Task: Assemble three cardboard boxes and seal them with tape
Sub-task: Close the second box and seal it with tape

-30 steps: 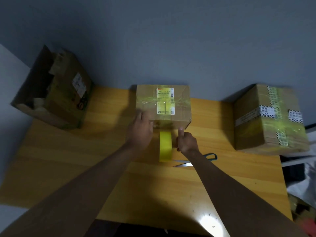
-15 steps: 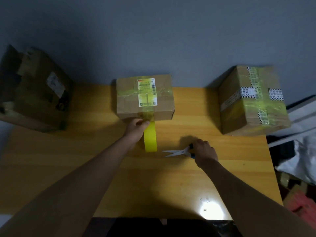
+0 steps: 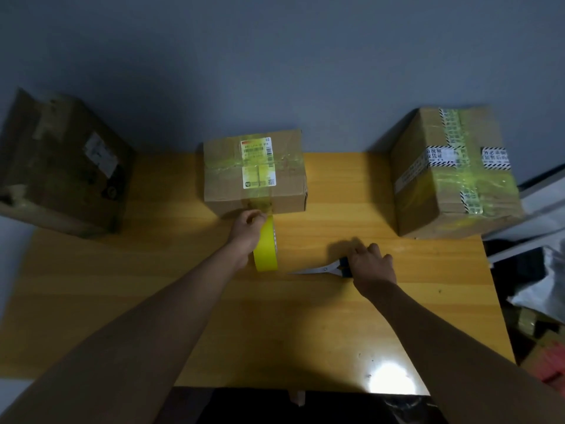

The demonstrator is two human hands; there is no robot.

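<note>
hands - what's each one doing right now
Left hand: holding the tape roll by the middle box.
Right hand: fingers curled on the scissors handle.

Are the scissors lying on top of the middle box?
No, the scissors lie on the wooden table under the right hand.

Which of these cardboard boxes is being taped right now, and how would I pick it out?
On the wooden table, find the middle box of the three, against the grey wall. The left hand holds a yellow tape roll at its front edge. Unlike the bigger boxes either side, it carries a white-and-yellow label on top.
</note>
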